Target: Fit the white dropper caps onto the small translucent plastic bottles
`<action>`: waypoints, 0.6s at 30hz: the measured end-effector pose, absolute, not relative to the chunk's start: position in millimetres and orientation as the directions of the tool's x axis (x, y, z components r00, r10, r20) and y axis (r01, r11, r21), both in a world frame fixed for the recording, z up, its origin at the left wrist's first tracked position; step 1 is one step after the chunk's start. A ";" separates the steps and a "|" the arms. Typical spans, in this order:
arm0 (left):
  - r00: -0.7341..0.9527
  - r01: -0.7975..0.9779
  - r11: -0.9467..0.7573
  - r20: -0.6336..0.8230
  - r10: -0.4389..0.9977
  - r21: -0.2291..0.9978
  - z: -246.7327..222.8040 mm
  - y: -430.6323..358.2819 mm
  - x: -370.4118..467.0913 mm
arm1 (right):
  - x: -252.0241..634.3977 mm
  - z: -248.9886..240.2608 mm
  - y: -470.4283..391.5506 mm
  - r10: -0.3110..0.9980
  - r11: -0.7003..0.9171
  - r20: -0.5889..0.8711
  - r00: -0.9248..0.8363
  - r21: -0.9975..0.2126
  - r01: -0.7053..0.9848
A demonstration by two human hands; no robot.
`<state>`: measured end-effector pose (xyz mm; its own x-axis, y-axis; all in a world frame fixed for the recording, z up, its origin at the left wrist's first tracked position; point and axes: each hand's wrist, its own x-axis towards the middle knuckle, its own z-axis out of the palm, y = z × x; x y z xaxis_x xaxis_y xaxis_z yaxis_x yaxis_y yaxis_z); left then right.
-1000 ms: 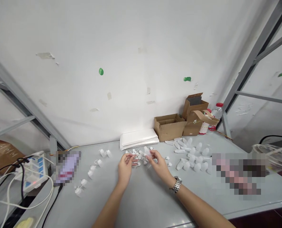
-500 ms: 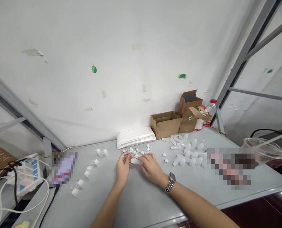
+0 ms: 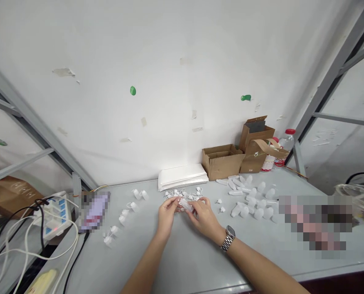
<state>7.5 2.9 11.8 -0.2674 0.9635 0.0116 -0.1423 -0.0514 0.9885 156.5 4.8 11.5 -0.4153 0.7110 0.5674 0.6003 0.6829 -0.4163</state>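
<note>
A small translucent plastic tube (image 3: 186,205) is held between my two hands above the grey table, tilted with its left end higher. My left hand (image 3: 166,216) pinches that left end; whether a cap sits there is hidden by the fingers. Around the other end close the thumb and fingers of my right hand (image 3: 205,218), which wears a watch at the wrist. Just behind my fingers lies a pile of small white caps (image 3: 185,195) with thin straps. Two loose caps (image 3: 221,209) rest to the right of my right hand.
Many translucent tubes (image 3: 258,202) lie scattered on the right. Several capped tubes (image 3: 123,216) form a loose row at left. White sheets (image 3: 183,176), a cardboard box (image 3: 223,162) and a paper bag (image 3: 252,159) stand against the wall. A power strip (image 3: 55,216) with cables is far left.
The tube has turned from lying nearly level to tilting, its left end raised. Both hands stay on it. The whole view has shifted, so things appear farther right.
</note>
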 end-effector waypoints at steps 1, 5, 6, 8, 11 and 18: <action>-0.265 -0.150 -0.050 0.009 0.964 0.987 11.5 2.8 8.0 | 156.8 11.0 5.2 0.714 0.679 0.568 -0.409 -0.416 0.605; -0.281 -0.206 -0.049 -0.011 0.960 0.977 9.4 3.0 11.5 | 158.0 9.6 6.3 0.712 0.672 0.578 -0.399 -0.397 0.625; -0.289 -0.219 -0.049 -0.017 0.957 0.974 9.1 3.0 12.4 | 158.2 9.6 6.3 0.709 0.672 0.582 -0.397 -0.388 0.631; -0.300 -0.238 -0.045 -0.029 0.954 0.970 8.8 2.7 13.7 | 158.4 10.2 5.9 0.700 0.674 0.595 -0.395 -0.368 0.640; -0.289 -0.253 -0.027 -0.049 0.956 0.967 9.4 1.7 14.7 | 157.7 12.0 4.9 0.690 0.674 0.609 -0.393 -0.342 0.654; -0.272 -0.184 -0.091 0.039 0.962 0.979 9.9 -1.6 19.8 | 155.4 11.7 4.5 0.696 0.639 0.630 -0.344 -0.325 0.697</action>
<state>19.8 -1.6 9.9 -0.2718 0.9616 0.0385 -0.1843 -0.0913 0.9786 155.4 4.5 11.7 -0.3441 0.6961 0.6301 0.6972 0.6389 -0.3252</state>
